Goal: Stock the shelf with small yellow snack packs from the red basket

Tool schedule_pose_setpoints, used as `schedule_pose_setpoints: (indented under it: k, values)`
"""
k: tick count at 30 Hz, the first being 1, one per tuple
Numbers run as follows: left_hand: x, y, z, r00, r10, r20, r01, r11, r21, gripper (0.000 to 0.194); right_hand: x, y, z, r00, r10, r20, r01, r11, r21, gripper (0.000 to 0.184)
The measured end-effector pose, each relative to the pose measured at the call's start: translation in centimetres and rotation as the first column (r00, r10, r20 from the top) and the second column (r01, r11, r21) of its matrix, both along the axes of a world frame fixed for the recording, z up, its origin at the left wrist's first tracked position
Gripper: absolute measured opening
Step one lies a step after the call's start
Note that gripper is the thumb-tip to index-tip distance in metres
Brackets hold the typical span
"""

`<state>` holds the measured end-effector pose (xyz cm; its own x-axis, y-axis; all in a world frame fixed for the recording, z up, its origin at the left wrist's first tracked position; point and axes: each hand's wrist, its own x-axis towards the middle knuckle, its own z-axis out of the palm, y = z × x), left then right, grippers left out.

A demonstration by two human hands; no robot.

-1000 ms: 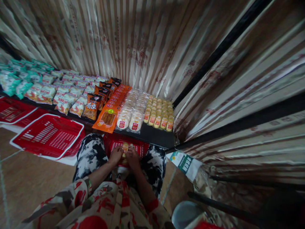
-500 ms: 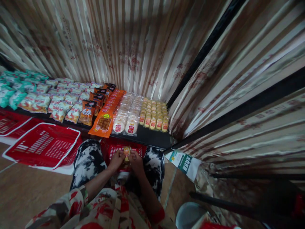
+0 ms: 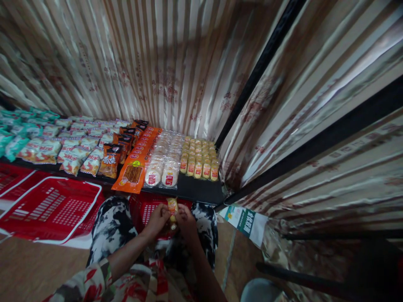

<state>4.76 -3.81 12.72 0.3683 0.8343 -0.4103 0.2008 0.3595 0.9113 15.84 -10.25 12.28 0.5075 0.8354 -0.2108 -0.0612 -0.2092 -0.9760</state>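
My left hand (image 3: pixel 157 220) and my right hand (image 3: pixel 186 219) meet over my lap, both pinched on one small yellow snack pack (image 3: pixel 172 206) with a red label. It stands upright between my fingertips. Under my hands a red plastic basket (image 3: pixel 145 209) rests between my knees. Just beyond it runs a low black shelf (image 3: pixel 201 193), where rows of the same yellow snack packs (image 3: pixel 199 157) lie at the right end.
On the shelf, white round cakes (image 3: pixel 162 164), orange packets (image 3: pixel 136 163) and many bagged snacks (image 3: pixel 72 151) run leftward. An empty red basket (image 3: pixel 47 205) lies on the floor at left. Striped curtains hang behind and at right. A printed card (image 3: pixel 244 218) and a bucket rim (image 3: pixel 261 291) sit at right.
The camera has tilted so the shelf sits lower in view. My hands have lifted the yellow pack slightly and it now stands more upright between my fingers.
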Motion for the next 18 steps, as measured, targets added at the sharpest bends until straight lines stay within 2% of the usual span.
schedule_pose_setpoints:
  k: [7, 11, 14, 18]
  values:
    - [2.1, 1.2, 2.8, 0.996, -0.081, 0.022, 0.078, 0.991, 0.107, 0.007, 2.1, 0.5, 0.2, 0.991, -0.061, 0.121, 0.055, 0.997, 0.046, 0.037]
    - [3.6, 1.9, 4.2, 0.997, -0.083, -0.012, 0.083, 0.989, 0.125, 0.010, 3.3, 1.2, 1.0, 0.974, -0.063, 0.216, 0.054, 0.997, 0.047, 0.037]
    - [4.5, 2.2, 4.6, 0.996, -0.089, 0.017, 0.086, 0.986, 0.144, 0.017, 4.3, 1.9, 1.6, 0.960, -0.060, 0.274, 0.046, 0.997, 0.059, 0.035]
    - [5.3, 2.7, 4.4, 0.995, -0.083, 0.054, 0.068, 0.969, 0.238, 0.020, 5.2, 3.1, 1.7, 0.938, -0.079, 0.338, 0.052, 0.995, 0.089, 0.034]
